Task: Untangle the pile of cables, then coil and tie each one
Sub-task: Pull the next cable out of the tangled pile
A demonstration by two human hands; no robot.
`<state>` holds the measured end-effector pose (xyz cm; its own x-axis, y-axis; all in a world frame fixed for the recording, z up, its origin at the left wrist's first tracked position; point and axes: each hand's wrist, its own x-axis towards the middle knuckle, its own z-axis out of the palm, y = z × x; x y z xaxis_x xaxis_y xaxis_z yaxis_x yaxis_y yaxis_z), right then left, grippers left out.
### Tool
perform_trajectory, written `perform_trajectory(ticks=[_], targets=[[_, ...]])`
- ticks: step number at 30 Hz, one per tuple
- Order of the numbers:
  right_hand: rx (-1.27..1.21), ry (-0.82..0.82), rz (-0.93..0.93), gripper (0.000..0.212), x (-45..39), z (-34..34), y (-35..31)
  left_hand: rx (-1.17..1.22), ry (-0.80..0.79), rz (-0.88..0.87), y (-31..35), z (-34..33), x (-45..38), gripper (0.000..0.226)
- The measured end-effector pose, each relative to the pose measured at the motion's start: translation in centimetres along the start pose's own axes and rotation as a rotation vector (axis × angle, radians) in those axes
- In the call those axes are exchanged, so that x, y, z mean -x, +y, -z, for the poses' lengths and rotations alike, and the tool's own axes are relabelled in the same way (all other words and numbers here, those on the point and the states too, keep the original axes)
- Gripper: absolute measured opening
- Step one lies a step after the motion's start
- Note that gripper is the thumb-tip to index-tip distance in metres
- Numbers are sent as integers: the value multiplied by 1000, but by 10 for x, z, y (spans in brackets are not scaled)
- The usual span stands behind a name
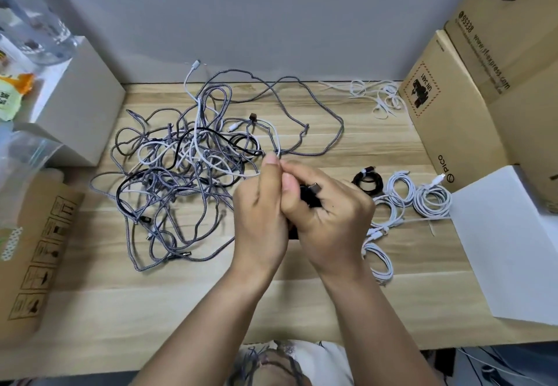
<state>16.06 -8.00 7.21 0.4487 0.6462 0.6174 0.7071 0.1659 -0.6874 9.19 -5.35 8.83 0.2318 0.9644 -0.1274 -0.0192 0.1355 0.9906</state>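
A tangled pile of grey braided, white and black cables (187, 162) covers the left and middle of the wooden table (271, 301). Both my hands meet just right of the pile. My right hand (326, 219) grips a coiled black cable (311, 197), mostly hidden under its fingers. My left hand (262, 213) pinches a thin white tie (278, 153) at the top of that coil. To the right lie several coiled and tied white cables (431, 201) and one tied black coil (368, 181).
Loose white ties (374, 95) lie at the back right. Cardboard boxes (471, 107) and a white box (507, 243) line the right edge. A grey box (81, 104) and a cardboard box (36, 249) stand on the left. A grey wall closes the back.
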Motion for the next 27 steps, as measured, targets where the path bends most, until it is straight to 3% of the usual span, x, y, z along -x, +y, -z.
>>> perform_trajectory(ticks=[3,5,11,14,17,19,23,27], targets=[[-391,-53,-477,22,-17,-2,3,133,-250,100,-4,2,-12,50],[-525,-82,-689,26,-28,-3,13,292,-449,140,-4,3,-19,39],[-480,-210,-626,36,-59,-18,43,358,-604,214,-8,-2,-47,30],[-520,-286,-610,39,-74,-27,63,428,-559,296,-10,-12,-63,25],[-539,-318,-624,57,-95,-38,91,442,-459,310,-15,-23,-78,23],[-456,-232,-701,59,-117,-45,136,431,-405,321,-21,-28,-92,23],[23,-68,-882,20,-146,-51,242,373,-339,340,-31,-30,-111,25],[504,-252,-1017,35,-151,-42,306,339,-298,358,-35,-30,-121,26]])
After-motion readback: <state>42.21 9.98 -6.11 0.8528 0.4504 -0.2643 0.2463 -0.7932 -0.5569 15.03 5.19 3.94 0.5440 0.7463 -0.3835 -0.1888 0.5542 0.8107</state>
